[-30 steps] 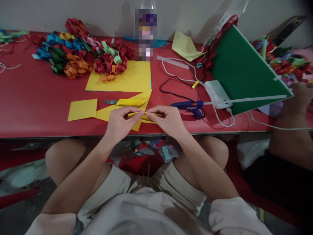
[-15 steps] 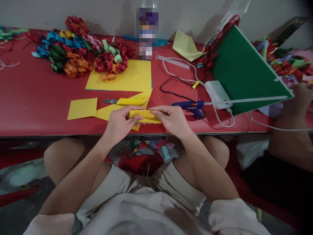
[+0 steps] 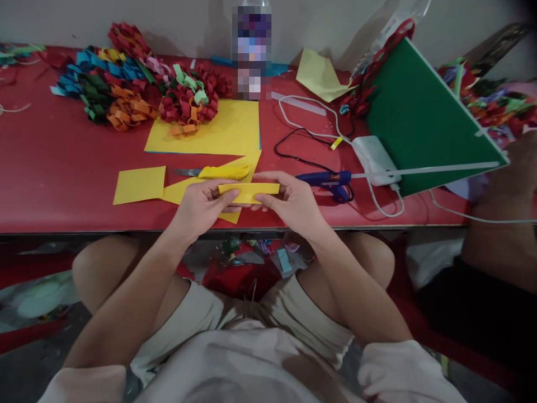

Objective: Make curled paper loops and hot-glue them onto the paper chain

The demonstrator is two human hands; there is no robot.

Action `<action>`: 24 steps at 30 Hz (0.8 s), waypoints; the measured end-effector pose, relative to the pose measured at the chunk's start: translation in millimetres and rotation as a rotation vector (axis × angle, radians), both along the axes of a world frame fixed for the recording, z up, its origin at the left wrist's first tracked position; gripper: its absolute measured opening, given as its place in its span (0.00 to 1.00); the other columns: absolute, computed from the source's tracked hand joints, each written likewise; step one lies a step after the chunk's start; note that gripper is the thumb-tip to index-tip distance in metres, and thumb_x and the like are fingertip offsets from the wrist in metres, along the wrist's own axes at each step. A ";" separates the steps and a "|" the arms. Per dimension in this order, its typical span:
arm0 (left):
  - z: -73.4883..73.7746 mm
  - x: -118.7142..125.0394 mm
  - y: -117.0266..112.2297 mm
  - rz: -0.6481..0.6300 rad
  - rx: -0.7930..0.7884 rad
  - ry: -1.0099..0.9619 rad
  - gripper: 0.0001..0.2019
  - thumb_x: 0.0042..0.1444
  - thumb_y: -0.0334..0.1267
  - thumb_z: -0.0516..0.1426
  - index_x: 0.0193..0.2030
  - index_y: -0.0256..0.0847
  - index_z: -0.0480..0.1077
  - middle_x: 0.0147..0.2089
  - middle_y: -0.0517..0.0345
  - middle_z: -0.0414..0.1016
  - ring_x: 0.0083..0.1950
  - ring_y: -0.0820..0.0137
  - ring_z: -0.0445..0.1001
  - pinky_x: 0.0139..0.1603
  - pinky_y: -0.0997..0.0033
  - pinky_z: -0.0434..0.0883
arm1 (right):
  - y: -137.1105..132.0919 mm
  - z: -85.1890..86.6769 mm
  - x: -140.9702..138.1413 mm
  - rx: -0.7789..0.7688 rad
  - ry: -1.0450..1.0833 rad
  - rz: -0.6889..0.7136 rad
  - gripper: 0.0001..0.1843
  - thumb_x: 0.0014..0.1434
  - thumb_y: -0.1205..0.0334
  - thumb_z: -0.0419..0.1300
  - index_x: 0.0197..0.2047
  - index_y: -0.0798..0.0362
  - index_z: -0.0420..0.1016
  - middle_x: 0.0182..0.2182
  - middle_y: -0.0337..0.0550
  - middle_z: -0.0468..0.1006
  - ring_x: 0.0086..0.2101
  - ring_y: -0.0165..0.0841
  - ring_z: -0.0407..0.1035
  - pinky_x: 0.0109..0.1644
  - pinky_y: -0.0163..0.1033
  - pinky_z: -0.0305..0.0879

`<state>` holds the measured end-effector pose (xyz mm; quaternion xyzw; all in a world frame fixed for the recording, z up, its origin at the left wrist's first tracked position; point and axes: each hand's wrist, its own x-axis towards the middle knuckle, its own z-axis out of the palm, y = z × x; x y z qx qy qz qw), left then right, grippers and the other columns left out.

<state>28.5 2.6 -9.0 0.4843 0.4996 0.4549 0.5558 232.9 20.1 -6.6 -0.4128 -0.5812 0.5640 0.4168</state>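
Between both hands, just above the table's front edge, is a folded piece of yellow paper (image 3: 249,193). My left hand (image 3: 201,207) pinches its left end, thumb in front. My right hand (image 3: 291,202) grips the other end the same way, fingers behind the paper. Just beyond them a yellow box cutter (image 3: 224,172), blade out to the left, lies on cut yellow paper (image 3: 180,193). A smaller yellow square (image 3: 140,185) rests to the left. Close to my right hand lies a blue hot glue gun (image 3: 325,179) with a glue stick in its back.
Paper chains (image 3: 130,106) in many colours pile up at the back left, partly over yellow sheets (image 3: 235,126). At right a green board (image 3: 423,123) leans by a white power bank (image 3: 373,159) and cables. Another person's arm (image 3: 495,190) is at the far right.
The yellow paper has turned so its folded strip faces up more openly. Both thumbs have shifted lower on its front, and my right fingers have moved behind it.
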 end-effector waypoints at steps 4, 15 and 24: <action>0.9 4.9 -1.0 0.063 0.009 0.011 0.22 0.49 0.49 0.70 0.47 0.38 0.80 0.42 0.52 0.83 0.35 0.64 0.84 0.42 0.63 0.84 | -0.4 2.7 0.2 -0.024 0.018 -0.011 0.21 0.55 0.59 0.70 0.51 0.54 0.76 0.35 0.41 0.84 0.30 0.32 0.81 0.33 0.34 0.77; 5.0 -12.1 -1.1 -0.024 -0.005 0.023 0.18 0.47 0.46 0.72 0.43 0.39 0.83 0.42 0.50 0.84 0.41 0.63 0.84 0.47 0.67 0.83 | -5.8 14.9 8.5 0.138 -0.020 0.107 0.14 0.62 0.65 0.57 0.44 0.51 0.85 0.39 0.43 0.84 0.33 0.30 0.80 0.40 0.37 0.78; 8.3 3.8 -2.8 0.057 0.096 0.063 0.22 0.47 0.50 0.71 0.45 0.37 0.81 0.43 0.51 0.84 0.41 0.64 0.84 0.49 0.62 0.83 | -5.8 1.3 -1.8 0.090 -0.019 -0.004 0.15 0.61 0.57 0.66 0.49 0.55 0.81 0.30 0.42 0.84 0.31 0.33 0.80 0.37 0.36 0.77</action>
